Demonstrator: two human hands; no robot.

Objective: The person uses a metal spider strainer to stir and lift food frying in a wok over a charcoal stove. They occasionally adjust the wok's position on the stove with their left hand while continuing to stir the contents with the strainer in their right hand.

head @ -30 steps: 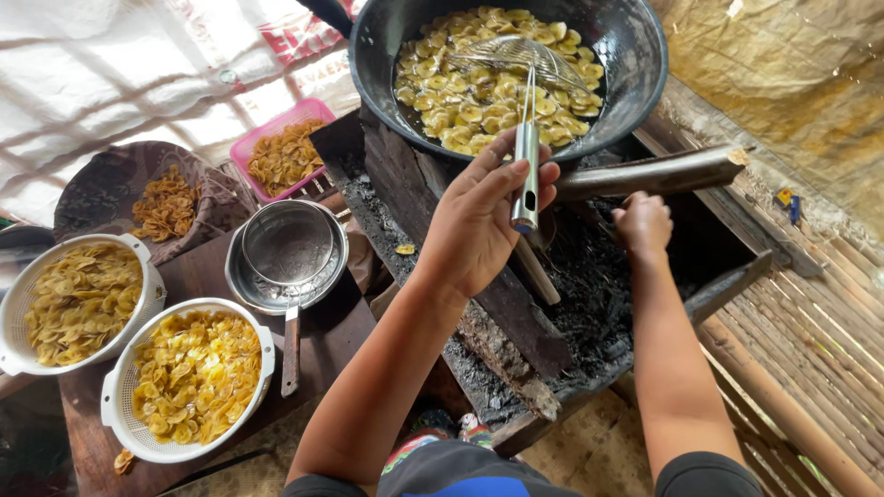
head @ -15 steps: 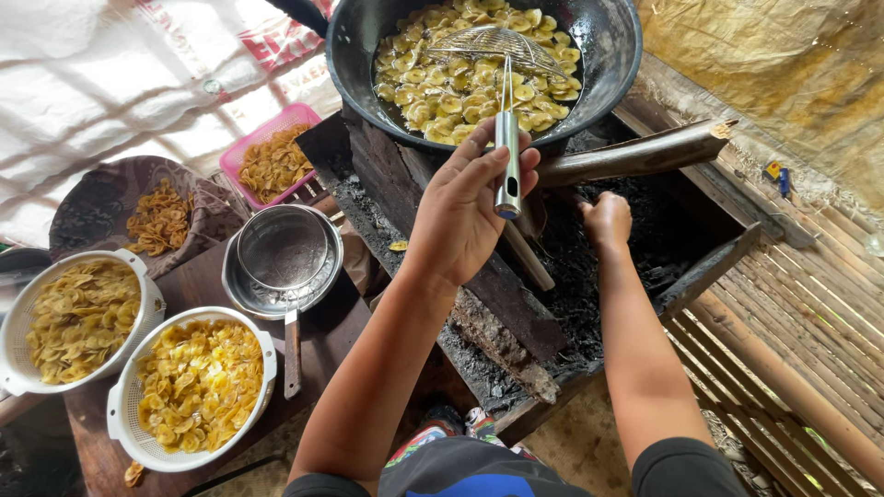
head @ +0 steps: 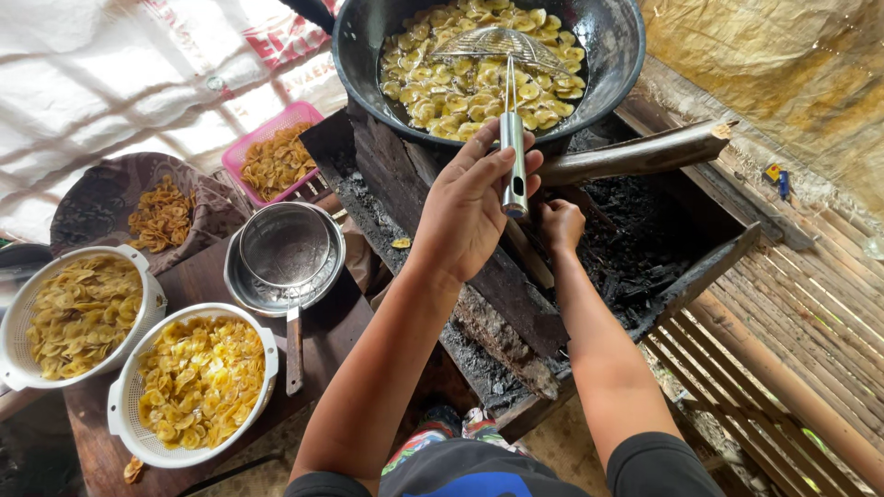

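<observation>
Shiny steel skimmer handle, glossy black metal wok, rough charred wood stove frame

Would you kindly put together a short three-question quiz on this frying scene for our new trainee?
1. True or false: the left hand holds the wire skimmer by its metal handle.
2. Where does the skimmer's mesh head rest: A) in the black wok, B) in the pink basket, C) on the floor?
3. How many white colanders hold fried chips?

Key: 1 true; 2 A; 3 two.
</observation>
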